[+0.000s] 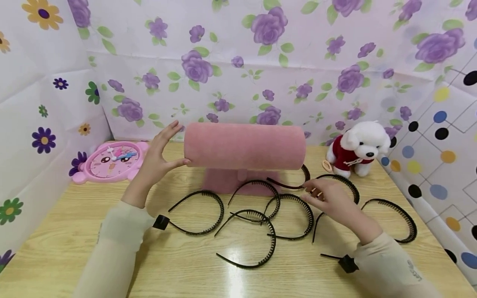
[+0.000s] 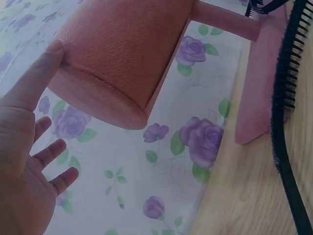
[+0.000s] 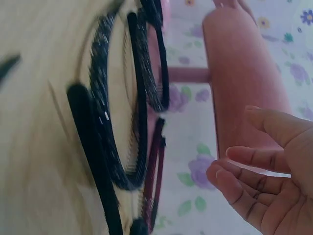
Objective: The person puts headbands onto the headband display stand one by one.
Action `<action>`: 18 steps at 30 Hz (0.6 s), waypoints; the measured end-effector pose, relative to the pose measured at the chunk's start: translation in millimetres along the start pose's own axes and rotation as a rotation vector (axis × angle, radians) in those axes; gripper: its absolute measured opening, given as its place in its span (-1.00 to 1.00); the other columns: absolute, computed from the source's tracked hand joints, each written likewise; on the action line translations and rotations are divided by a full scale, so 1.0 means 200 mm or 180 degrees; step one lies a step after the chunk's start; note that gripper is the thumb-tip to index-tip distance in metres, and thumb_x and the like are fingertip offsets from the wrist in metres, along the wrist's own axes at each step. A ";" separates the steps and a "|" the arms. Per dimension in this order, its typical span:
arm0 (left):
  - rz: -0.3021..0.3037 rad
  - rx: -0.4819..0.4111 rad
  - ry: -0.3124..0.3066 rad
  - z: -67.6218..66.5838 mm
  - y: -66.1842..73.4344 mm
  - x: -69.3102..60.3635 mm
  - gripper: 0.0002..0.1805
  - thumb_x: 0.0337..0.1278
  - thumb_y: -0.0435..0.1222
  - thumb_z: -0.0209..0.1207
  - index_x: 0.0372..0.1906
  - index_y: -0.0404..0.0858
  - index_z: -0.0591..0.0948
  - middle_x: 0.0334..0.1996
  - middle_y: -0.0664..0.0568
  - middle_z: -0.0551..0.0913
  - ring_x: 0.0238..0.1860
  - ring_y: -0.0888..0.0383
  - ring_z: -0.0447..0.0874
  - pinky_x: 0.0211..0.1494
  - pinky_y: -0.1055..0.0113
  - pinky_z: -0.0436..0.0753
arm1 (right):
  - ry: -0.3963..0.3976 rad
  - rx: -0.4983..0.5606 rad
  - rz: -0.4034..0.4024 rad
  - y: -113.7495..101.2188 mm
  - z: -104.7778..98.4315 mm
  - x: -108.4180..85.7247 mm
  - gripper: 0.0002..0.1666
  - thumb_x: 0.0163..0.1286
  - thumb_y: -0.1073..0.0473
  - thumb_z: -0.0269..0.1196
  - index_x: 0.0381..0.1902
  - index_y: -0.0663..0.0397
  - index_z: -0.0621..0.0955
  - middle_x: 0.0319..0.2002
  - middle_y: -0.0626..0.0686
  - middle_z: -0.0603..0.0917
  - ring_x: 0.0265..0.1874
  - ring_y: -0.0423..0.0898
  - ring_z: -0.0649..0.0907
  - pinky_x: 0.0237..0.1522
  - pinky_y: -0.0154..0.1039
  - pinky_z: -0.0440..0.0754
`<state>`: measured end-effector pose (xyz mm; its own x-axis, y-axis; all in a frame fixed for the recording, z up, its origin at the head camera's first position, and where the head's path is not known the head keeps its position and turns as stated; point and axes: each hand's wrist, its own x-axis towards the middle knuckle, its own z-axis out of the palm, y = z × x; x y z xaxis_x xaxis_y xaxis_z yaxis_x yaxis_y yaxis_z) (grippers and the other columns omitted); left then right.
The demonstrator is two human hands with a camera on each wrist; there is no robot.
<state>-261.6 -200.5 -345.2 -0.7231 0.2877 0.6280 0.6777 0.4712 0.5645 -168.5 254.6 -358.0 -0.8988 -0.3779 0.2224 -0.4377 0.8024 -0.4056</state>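
A pink plush-covered cylinder (image 1: pixel 244 147) lies sideways on a stand with a flat pink base (image 1: pixel 216 181). My left hand (image 1: pixel 154 163) is at the cylinder's left end, its thumb touching the edge and its fingers spread; the left wrist view shows a digit against the plush (image 2: pixel 122 44). Over the headbands right of the base, my right hand (image 1: pixel 331 200) hovers with loosely bent fingers and nothing in them. Several black toothed headbands lie in front, among them one at the left (image 1: pixel 222 211), one nearest me (image 1: pixel 274 238) and one far right (image 1: pixel 413 227). A dark red headband (image 3: pixel 159 156) appears in the right wrist view.
At the left stands a pink cartoon clock (image 1: pixel 112 162). A white toy dog (image 1: pixel 363 142) in a red top sits at the back right, beside a small tan loop (image 1: pixel 326 166). Patterned sheets line the back and sides of the wooden table (image 1: pixel 179 265).
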 end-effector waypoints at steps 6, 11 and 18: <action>-0.0070 -0.0166 -0.0238 -0.01 0.00 0.04 0.00 -0.18 -0.42 0.45 0.46 -0.11 0.24 0.53 0.00 0.08 0.51 -0.10 0.00 0.36 -0.24 0.22 | -0.0097 0.0216 -0.0017 -0.10 0.08 0.00 -0.64 0.29 0.06 0.31 -0.07 0.20 0.63 -0.29 0.02 0.71 -0.40 -0.28 0.63 -0.34 -0.33 0.65; -0.0130 -0.0300 -0.0426 -0.03 0.07 0.05 -0.03 -0.14 -0.47 0.40 0.46 -0.26 0.20 0.53 -0.13 0.01 0.52 -0.19 -0.07 0.38 -0.30 0.13 | -0.0229 0.0328 -0.0036 -0.16 0.14 -0.01 -0.63 0.29 0.05 0.31 -0.06 0.20 0.63 -0.28 0.01 0.70 -0.40 -0.31 0.62 -0.34 -0.37 0.63; -0.0151 -0.0504 -0.0549 -0.01 0.03 0.10 0.02 -0.12 -0.41 0.42 0.49 -0.18 0.13 0.54 -0.08 0.00 0.53 -0.13 -0.06 0.41 -0.23 0.13 | -0.0415 0.0378 -0.0104 -0.21 0.20 -0.03 -0.64 0.31 0.07 0.29 -0.04 0.18 0.62 -0.27 0.04 0.70 -0.39 -0.30 0.62 -0.33 -0.35 0.64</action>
<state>-270.9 -193.1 -328.3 -0.7575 0.4129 0.5057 0.6452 0.3549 0.6766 -145.8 204.9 -377.1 -0.8762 -0.4658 0.1234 -0.4598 0.7314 -0.5036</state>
